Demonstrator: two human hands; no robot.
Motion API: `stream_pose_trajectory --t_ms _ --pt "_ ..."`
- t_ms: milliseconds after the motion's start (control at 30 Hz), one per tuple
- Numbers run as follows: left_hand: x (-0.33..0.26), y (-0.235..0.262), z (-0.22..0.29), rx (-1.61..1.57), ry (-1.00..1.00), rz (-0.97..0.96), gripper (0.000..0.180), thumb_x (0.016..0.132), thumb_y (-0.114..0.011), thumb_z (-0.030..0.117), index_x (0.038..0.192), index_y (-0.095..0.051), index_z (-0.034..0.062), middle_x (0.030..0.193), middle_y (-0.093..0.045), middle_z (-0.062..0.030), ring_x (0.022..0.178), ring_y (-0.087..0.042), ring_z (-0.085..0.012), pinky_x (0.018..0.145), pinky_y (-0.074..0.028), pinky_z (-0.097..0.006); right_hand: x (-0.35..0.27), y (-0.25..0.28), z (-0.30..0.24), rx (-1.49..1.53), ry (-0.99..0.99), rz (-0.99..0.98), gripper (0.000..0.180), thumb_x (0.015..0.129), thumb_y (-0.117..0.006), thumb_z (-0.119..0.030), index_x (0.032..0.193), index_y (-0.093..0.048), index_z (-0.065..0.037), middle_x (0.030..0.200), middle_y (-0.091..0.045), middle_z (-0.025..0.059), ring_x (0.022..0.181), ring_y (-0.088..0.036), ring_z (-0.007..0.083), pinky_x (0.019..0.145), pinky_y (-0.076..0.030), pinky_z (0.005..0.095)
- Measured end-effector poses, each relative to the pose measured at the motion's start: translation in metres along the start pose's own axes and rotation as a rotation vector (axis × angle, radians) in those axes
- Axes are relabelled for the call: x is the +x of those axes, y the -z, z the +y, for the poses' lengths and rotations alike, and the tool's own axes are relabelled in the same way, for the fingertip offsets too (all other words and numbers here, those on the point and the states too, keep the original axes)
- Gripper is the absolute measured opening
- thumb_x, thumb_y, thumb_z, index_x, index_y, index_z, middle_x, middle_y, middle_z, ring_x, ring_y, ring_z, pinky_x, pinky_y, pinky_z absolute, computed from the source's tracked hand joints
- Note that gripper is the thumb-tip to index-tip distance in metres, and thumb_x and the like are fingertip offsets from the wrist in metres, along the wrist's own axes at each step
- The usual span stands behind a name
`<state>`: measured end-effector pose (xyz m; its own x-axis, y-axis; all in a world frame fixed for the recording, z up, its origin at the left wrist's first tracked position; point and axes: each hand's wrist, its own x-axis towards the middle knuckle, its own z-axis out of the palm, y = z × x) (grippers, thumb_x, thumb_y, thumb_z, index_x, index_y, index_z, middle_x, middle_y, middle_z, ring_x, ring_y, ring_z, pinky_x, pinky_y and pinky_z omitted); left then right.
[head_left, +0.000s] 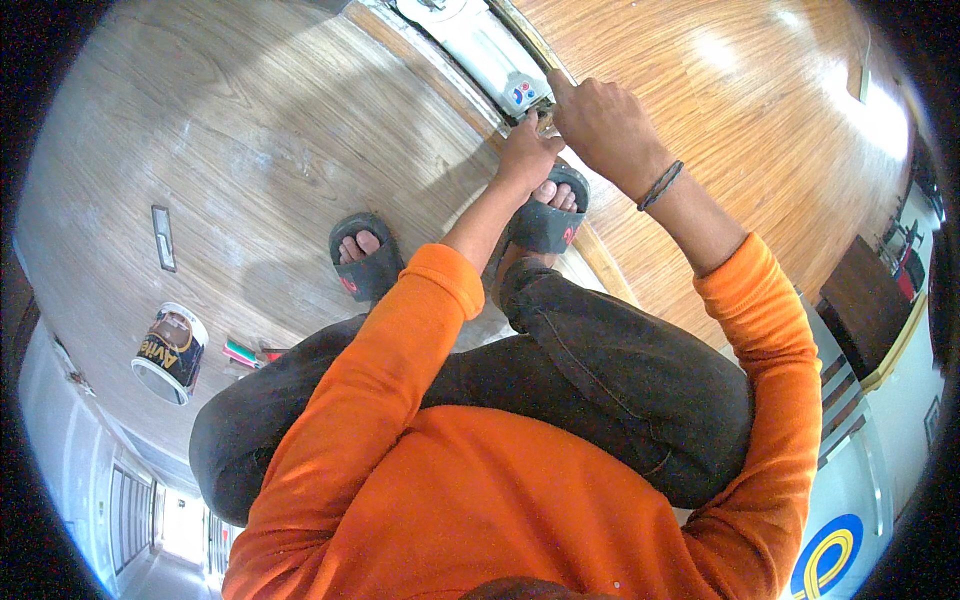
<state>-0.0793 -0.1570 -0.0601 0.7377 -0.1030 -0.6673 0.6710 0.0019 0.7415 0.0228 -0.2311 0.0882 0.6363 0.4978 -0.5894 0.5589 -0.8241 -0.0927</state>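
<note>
A long white plastic-looking thing with a small coloured sticker lies along a wooden strip between two floor surfaces. At its near end, my left hand is closed, thumb and fingertips together; what it pinches, if anything, is too small to make out. My right hand is closed beside it, knuckles up, over the strip's edge. Whatever it grips is hidden by the fingers. A dark band circles my right wrist.
My feet in black slides stand close to the strip. A white and dark tub lies at the left, near small coloured items. A flat metal-edged piece rests on the grey wood floor. Dark furniture stands at right.
</note>
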Motion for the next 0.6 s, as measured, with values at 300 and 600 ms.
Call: stream_pose_trajectory --t_ms 300,600 --pt "-0.004 0.001 0.004 -0.023 0.017 -0.019 0.069 0.081 -0.064 0.017 0.136 -0.037 -0.0148 0.115 -0.06 -0.0331 0.112 -0.06 -0.0391 0.095 -0.047 -0.041 -0.007 -0.002 -0.001 -0.056 0.043 0.093 0.044 0.083 -0.064 -0.011 0.122 -0.047 -0.005 0.085 -0.061 0.0196 0.075 -0.068 0.0344 0.062 -0.056 0.0428" --pt "-0.011 0.002 0.02 -0.055 0.086 -0.048 0.07 0.08 -0.065 0.017 0.136 -0.037 -0.0149 0.114 -0.061 -0.0334 0.11 -0.061 -0.0386 0.093 -0.048 -0.041 -0.009 -0.008 0.003 -0.128 0.114 0.245 0.036 0.083 -0.063 -0.013 0.115 -0.05 -0.005 0.083 -0.062 0.019 0.076 -0.068 0.0327 0.063 -0.056 0.0413"
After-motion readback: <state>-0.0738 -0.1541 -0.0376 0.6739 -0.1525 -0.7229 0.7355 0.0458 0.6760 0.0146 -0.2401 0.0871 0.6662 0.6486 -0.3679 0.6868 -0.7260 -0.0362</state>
